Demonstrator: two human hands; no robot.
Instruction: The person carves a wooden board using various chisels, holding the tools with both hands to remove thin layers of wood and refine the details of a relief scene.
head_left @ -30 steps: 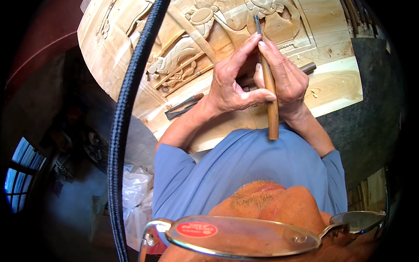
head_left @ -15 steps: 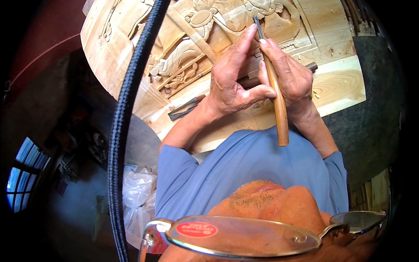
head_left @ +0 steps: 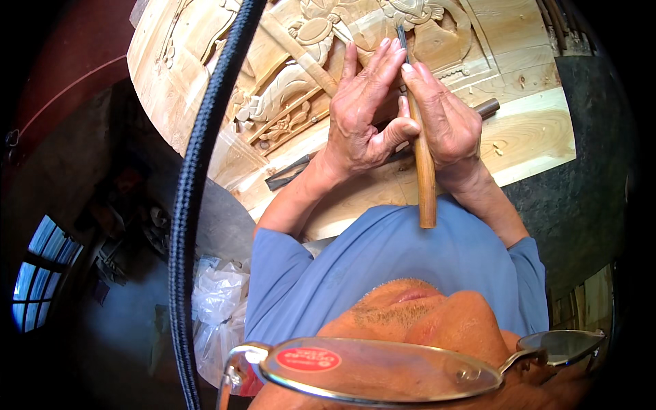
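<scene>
With my right hand (head_left: 445, 126) closed round the chisel (head_left: 425, 171) and my left hand (head_left: 361, 113) beside it, fingers spread, I seem to be guiding its tip over the carved panel (head_left: 283, 85), next needing steady control.

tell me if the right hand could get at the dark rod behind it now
Probably yes: one end of the rod juts out, uncovered, close beside the right hand. But that hand is on the chisel, which might need letting go first.
</scene>
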